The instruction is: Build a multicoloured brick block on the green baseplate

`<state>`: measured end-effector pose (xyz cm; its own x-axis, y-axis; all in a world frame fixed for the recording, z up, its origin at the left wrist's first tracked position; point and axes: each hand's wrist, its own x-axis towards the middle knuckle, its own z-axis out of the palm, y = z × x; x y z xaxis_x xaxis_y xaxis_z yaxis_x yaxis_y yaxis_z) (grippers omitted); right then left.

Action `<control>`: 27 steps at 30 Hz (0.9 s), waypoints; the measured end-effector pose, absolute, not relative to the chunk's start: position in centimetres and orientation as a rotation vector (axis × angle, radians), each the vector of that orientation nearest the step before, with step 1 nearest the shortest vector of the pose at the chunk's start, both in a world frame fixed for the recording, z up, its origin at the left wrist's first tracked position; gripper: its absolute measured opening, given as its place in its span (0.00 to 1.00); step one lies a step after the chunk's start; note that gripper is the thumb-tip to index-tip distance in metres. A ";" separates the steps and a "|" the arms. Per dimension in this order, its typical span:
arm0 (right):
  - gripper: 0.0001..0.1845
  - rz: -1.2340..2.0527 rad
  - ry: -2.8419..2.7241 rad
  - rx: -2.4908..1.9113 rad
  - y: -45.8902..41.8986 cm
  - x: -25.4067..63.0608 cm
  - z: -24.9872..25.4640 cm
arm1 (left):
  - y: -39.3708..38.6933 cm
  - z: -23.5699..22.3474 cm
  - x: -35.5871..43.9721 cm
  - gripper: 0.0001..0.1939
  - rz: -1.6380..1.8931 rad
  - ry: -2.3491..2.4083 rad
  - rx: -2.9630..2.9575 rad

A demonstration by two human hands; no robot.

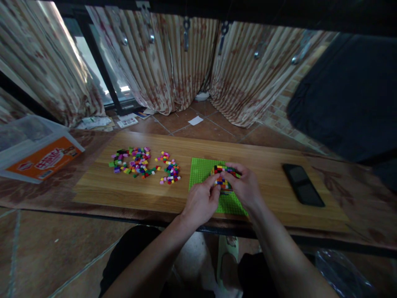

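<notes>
A small block structure of many-coloured toy bricks stands on a green studded baseplate. From its near left side, my left hand grips the structure, with thumb and forefinger bent against it. My right hand is closed around the right and far side, its fingertips on the top edge. Both hands cover much of the structure. Whether a single loose brick is between the fingertips is too small to tell. Left of the baseplate lie loose bricks in a larger pile and a smaller pile.
The wooden board lies on a patterned cloth. A black phone rests at its right end. To the left stands a clear plastic box with an orange label. Curtains hang beyond, and a paper lies on the tiled floor.
</notes>
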<state>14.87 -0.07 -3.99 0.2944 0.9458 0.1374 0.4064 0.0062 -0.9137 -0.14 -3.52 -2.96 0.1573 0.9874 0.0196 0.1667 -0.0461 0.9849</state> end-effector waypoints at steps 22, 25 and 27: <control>0.20 0.832 -0.989 -1.350 0.6 15.2 -3.8 | -2.2 -3.3 -0.6 0.17 1.150 1.039 0.966; 0.17 0.691 -0.970 -1.323 0.4 15.0 -3.4 | -2.0 -2.2 -1.2 0.19 1.156 0.912 0.619; 0.15 0.576 -1.052 -1.314 0.0 14.6 -3.0 | -1.8 -1.7 -1.7 0.20 1.148 0.804 0.427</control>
